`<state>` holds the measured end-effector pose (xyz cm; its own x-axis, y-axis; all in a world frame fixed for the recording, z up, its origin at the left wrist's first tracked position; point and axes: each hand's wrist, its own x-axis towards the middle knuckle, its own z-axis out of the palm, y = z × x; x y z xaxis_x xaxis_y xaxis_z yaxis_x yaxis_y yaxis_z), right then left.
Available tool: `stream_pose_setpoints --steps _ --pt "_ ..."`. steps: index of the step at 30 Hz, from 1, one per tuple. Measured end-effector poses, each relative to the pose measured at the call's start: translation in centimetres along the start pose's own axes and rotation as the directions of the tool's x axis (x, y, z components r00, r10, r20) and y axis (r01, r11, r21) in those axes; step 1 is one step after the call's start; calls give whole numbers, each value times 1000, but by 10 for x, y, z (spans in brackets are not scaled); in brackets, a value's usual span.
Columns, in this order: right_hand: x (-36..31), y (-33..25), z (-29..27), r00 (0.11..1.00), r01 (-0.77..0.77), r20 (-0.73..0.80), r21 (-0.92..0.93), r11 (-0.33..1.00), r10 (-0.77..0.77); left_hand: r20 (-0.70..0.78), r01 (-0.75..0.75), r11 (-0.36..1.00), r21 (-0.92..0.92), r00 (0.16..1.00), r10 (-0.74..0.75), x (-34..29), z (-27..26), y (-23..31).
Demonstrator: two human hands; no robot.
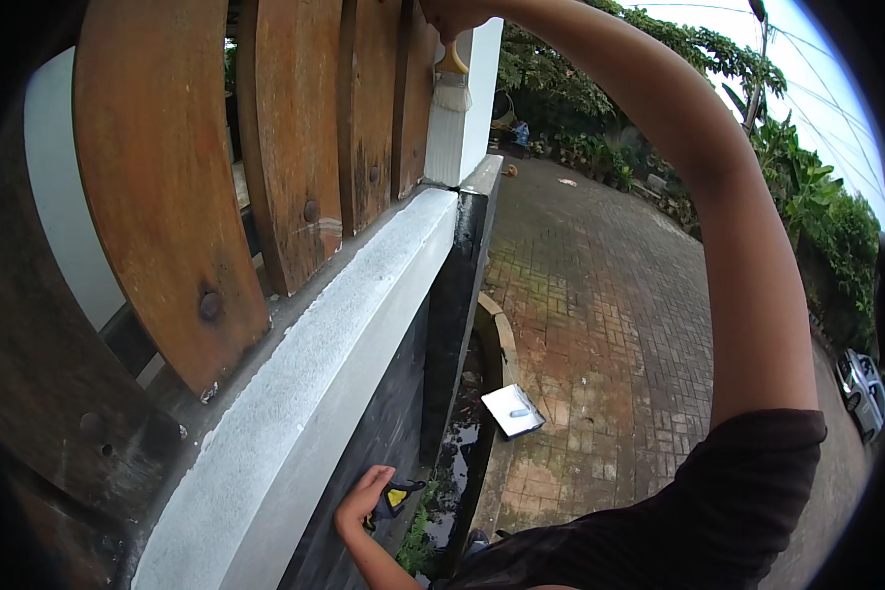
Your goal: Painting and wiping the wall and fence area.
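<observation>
Our right hand (454, 18) is raised to the top of the frame, fingers closed around the handle of a paintbrush (450, 90) whose pale bristles hang beside the white pillar (467, 108), just above the white-painted wall cap (344, 324). Our left hand (364, 500) is low, fingers curled on a dark yellow-and-black object (395, 497) against the black wall. For clean coverage we judge it best to keep strokes light and vertical — clear of the wooden slats (285, 138). A paint tray (512, 409) sits well below on the brick paving (600, 295).
</observation>
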<state>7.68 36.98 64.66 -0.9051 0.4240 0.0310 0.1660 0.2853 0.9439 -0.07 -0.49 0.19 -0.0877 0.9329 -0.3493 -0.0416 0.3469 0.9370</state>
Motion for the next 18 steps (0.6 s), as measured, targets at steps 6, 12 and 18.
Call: stream_pose_setpoints --steps 6,12,18 --pt "-6 29 -3 995 16 -101 -3 1000 -16 7 -9 1000 -6 1000 9 2 1 1" --pt "10 33 -15 999 -13 -38 -79 997 10 13 -42 999 1 999 42 7 -1 -9" --pt "-63 -2 -58 945 -211 -231 104 972 230 17 -51 999 4 999 51 4 -3 -9"
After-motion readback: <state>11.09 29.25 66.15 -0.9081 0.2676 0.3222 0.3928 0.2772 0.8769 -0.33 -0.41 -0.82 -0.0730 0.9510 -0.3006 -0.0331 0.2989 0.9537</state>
